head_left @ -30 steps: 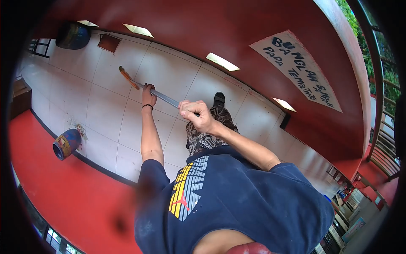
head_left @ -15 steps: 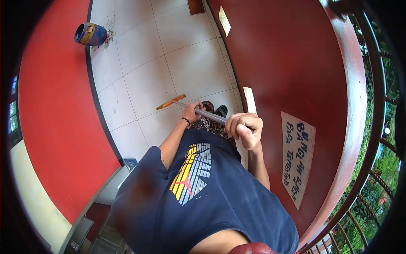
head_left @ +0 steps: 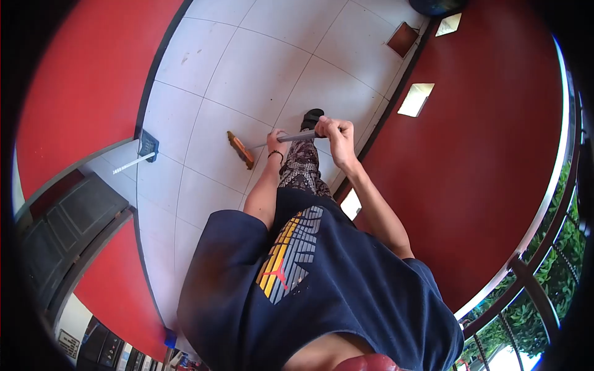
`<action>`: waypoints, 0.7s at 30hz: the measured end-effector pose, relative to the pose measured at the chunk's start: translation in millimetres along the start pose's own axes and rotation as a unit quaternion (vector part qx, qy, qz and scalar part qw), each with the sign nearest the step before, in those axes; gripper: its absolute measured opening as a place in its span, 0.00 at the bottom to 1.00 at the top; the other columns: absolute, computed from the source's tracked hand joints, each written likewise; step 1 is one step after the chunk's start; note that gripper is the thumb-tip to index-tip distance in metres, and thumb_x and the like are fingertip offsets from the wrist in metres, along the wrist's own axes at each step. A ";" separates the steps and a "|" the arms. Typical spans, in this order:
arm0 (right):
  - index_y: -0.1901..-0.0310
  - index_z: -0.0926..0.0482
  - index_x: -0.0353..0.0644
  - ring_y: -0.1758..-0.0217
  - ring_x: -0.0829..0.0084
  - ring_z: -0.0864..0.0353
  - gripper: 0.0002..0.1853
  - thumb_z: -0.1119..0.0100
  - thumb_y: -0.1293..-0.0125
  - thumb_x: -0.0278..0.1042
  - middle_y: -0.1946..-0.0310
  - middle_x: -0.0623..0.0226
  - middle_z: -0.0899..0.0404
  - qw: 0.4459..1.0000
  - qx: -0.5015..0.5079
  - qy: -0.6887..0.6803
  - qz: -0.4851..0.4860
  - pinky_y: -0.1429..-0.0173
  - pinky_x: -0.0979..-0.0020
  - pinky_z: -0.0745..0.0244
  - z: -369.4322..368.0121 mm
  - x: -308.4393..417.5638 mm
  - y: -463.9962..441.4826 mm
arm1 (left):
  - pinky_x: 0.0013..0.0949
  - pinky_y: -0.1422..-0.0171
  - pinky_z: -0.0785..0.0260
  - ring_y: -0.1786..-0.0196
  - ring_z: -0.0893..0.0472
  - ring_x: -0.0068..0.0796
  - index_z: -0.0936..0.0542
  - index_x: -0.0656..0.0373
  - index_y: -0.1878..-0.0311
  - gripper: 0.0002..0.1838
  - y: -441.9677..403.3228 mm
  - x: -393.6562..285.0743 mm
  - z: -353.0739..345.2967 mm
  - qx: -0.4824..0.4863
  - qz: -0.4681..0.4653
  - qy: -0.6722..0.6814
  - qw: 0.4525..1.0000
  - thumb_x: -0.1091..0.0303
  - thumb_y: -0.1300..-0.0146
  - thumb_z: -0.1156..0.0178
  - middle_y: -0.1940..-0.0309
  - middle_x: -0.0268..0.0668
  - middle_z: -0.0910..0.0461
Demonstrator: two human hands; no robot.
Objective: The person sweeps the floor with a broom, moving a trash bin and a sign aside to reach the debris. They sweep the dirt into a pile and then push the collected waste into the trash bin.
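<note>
A broom with a grey handle (head_left: 300, 135) and an orange head (head_left: 240, 150) lies across in front of my body, its head down on the tiled floor. My left hand (head_left: 276, 144) is closed round the lower part of the handle, close to the head's side. Near the top end, my right hand (head_left: 336, 137) grips the handle in a fist. A dark shoe (head_left: 313, 117) and patterned trousers (head_left: 302, 167) show below the handle.
A dark dustpan (head_left: 148, 146) with a white handle stands by the doorway at left. Red walls (head_left: 470, 154) bound the white tiled floor (head_left: 260, 62). A dark door (head_left: 74, 229) is at lower left, a metal railing (head_left: 535, 290) at right, and a dark rounded object (head_left: 437, 5) at top.
My view has turned and moved along the corridor; the blue barrel and wall sign are gone from view, and the dustpan shows more fully. The broom head has swung round. Both hands keep their hold.
</note>
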State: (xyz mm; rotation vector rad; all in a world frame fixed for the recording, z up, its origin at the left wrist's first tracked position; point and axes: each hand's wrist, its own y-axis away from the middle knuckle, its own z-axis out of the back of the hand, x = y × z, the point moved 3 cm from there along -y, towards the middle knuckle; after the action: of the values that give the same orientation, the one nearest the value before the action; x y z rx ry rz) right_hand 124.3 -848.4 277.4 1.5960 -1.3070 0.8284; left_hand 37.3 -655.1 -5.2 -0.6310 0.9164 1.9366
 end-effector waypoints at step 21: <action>0.90 0.42 0.41 0.89 0.75 0.41 0.23 0.49 0.38 0.29 0.92 0.70 0.38 0.934 0.132 0.156 0.293 0.79 0.69 0.43 -31.5 266.5 -164.0 | 0.41 0.47 0.32 0.57 0.22 0.42 0.20 0.55 0.64 0.03 -195.0 -404.9 -52.3 0.106 -0.338 0.134 0.926 0.74 0.42 0.39 0.67 0.40 0.18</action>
State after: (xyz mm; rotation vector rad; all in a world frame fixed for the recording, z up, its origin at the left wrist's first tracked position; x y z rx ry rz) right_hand 344.3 -912.8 492.8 1.1943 -1.4959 1.6144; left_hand 407.8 -830.9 185.9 -0.9497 0.9041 1.1371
